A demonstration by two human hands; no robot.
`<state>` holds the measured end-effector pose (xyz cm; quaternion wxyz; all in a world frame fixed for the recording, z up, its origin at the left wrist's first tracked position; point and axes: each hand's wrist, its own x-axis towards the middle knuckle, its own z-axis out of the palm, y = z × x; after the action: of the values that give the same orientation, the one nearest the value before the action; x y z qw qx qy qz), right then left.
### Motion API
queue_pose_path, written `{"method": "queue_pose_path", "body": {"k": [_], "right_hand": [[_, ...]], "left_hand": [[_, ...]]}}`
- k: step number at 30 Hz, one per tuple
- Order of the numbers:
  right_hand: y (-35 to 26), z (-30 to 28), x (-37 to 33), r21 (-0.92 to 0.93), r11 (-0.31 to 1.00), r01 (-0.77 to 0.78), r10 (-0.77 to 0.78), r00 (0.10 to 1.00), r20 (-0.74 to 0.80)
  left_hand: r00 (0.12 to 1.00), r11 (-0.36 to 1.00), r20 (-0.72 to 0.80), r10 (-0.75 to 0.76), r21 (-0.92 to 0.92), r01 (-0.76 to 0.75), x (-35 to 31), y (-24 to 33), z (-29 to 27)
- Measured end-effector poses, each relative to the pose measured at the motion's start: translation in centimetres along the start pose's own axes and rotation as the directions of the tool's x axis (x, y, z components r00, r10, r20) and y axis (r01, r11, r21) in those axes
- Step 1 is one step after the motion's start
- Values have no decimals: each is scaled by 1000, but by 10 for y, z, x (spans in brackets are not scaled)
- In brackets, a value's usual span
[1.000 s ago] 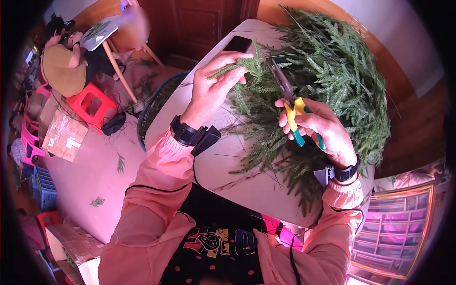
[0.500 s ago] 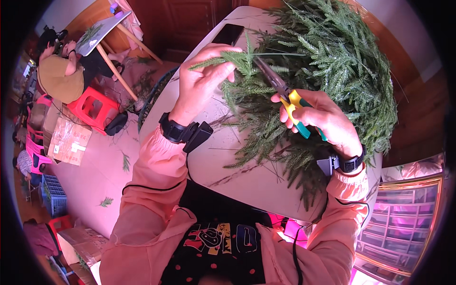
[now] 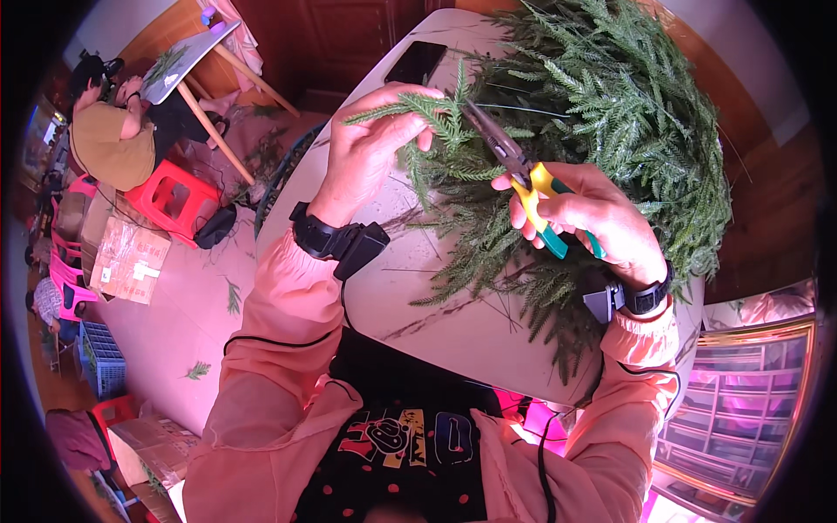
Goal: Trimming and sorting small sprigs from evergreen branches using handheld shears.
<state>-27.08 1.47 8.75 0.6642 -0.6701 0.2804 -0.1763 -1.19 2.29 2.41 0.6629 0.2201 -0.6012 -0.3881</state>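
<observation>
Between the thumb and fingers of my left hand [image 3: 375,144] is a small artificial pine sprig [image 3: 433,113]. My right hand [image 3: 602,218] is closed round the yellow and green handles of a pair of long-nose pliers [image 3: 523,179]. The tips of the pliers' jaws are at the sprig's stem, beside my left fingertips. From there a thin green wire [image 3: 527,108] runs out to the right; whether the jaws grip it I cannot tell. Beyond and under the pliers lies a large heap of green pine branches [image 3: 628,122], spreading toward me across the table [image 3: 392,296].
A black phone [image 3: 417,63] lies at the table's far left. Off to the left, a person [image 3: 109,139] sits on a red stool [image 3: 177,202] at another table [image 3: 187,61]. Cardboard boxes [image 3: 131,257] and a blue crate [image 3: 103,359] stand on the floor. Loose wires and sprigs lie about.
The thin wire has shifted and now slants down to the right from the plier tips. The sprig has tilted slightly. Both hands stay in nearly the same place.
</observation>
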Motion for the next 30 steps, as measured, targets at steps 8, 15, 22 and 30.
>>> {"method": "queue_pose_path", "body": {"k": [8, 15, 22, 30], "right_hand": [[0, 1, 0, -14, 1000, -28, 27, 1000, -4], [5, 0, 2, -64, 998, -30, 30, 1000, 0], [14, 4, 9, -59, 998, -11, 9, 999, -33], [29, 13, 21, -34, 999, 29, -33, 989, -143]], "left_hand": [[1000, 1000, -14, 9, -3, -9, 0, -1, 0], [985, 974, 168, 42, 212, -78, 0, -1, 2], [968, 951, 245, -51, 308, -28, -3, -4, 4], [966, 898, 259, -14, 429, -102, -5, -7, 6]]}}
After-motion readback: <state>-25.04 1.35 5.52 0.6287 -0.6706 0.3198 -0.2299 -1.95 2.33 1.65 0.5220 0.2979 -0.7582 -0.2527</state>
